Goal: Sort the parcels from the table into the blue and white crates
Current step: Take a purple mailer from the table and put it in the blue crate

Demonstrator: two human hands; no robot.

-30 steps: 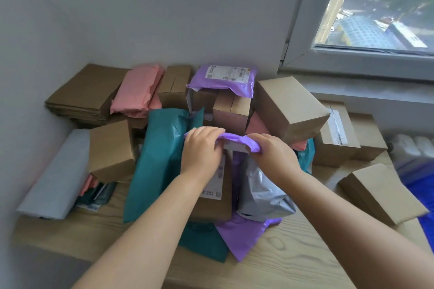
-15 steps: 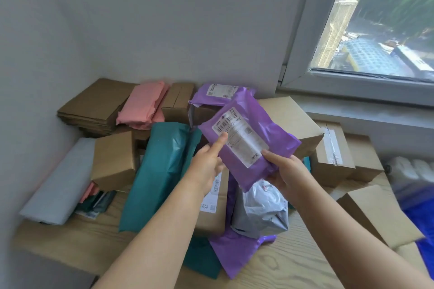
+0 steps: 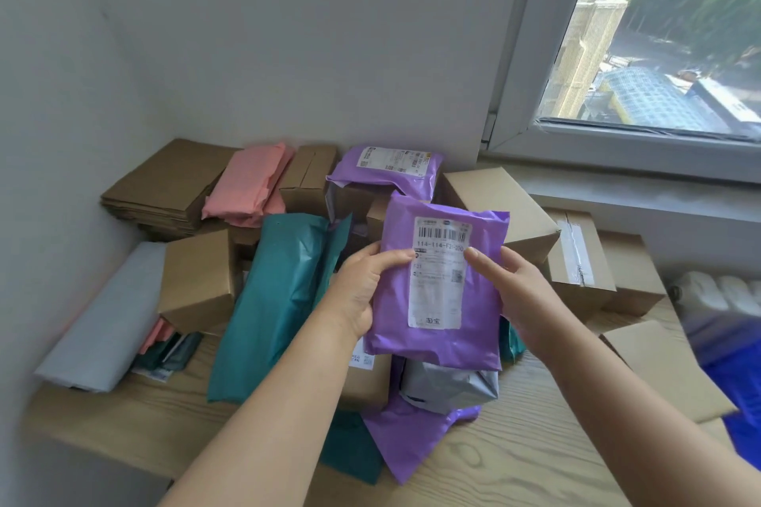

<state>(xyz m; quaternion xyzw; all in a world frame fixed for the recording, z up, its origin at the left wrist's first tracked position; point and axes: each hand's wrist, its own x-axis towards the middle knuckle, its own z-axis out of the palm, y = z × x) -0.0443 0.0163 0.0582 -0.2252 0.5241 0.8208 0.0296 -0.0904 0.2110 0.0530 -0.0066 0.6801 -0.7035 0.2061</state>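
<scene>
Above the pale wooden table (image 3: pixel 514 461), two hands hold a purple parcel (image 3: pixel 442 292) upright, its label facing the camera.

The left hand (image 3: pixel 362 292) grips the parcel's left edge with the thumb on the label, and the right hand (image 3: pixel 523 300) clasps the right edge. More parcels crowd the tabletop in the corner: a grey bag (image 3: pixel 103 321) at 9 o'clock, a teal bag (image 3: pixel 280 309) at 8, a pink bag (image 3: pixel 247 185) at 10 and a brown box (image 3: pixel 500 210) at 3. A plain pale wall (image 3: pixel 288 33) fills 12 o'clock. A window (image 3: pixel 659 33) at 2 shows trees and roofs.
</scene>
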